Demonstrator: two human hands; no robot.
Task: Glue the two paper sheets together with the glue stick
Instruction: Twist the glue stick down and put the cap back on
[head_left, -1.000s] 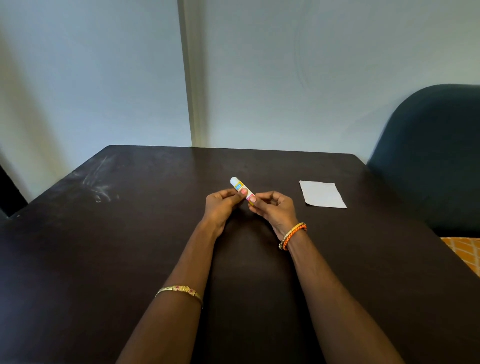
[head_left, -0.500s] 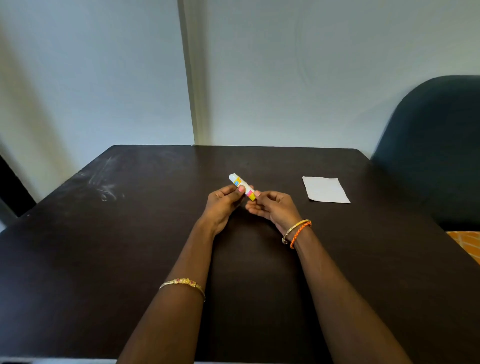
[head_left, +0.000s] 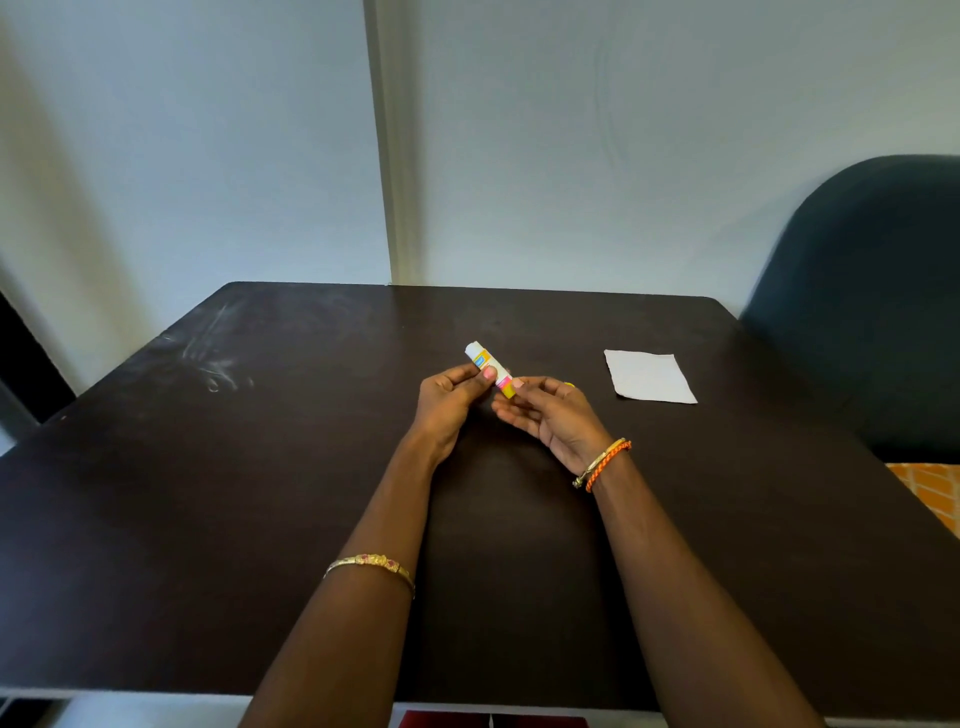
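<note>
A glue stick (head_left: 488, 366), white with a yellow lower end, is held tilted above the middle of the dark table (head_left: 260, 493). My left hand (head_left: 449, 397) grips its middle between thumb and fingers. My right hand (head_left: 550, 415) pinches the yellow end with thumb and fingertips, its other fingers loosely curled beneath. A small yellow bit (head_left: 570, 385) shows at the far side of my right hand; I cannot tell what it is. A white paper sheet (head_left: 649, 375) lies flat on the table to the right of my hands; I cannot tell if a second sheet lies under it.
A dark blue chair back (head_left: 872, 291) stands at the table's right side. An orange patterned cloth (head_left: 930, 488) shows past the right edge. Pale scuff marks (head_left: 208, 358) cross the table's far left. The wall runs along the far edge.
My right hand's fingers have loosened from around the stick's lower end and shifted slightly right. The left hand still holds the stick in about the same place.
</note>
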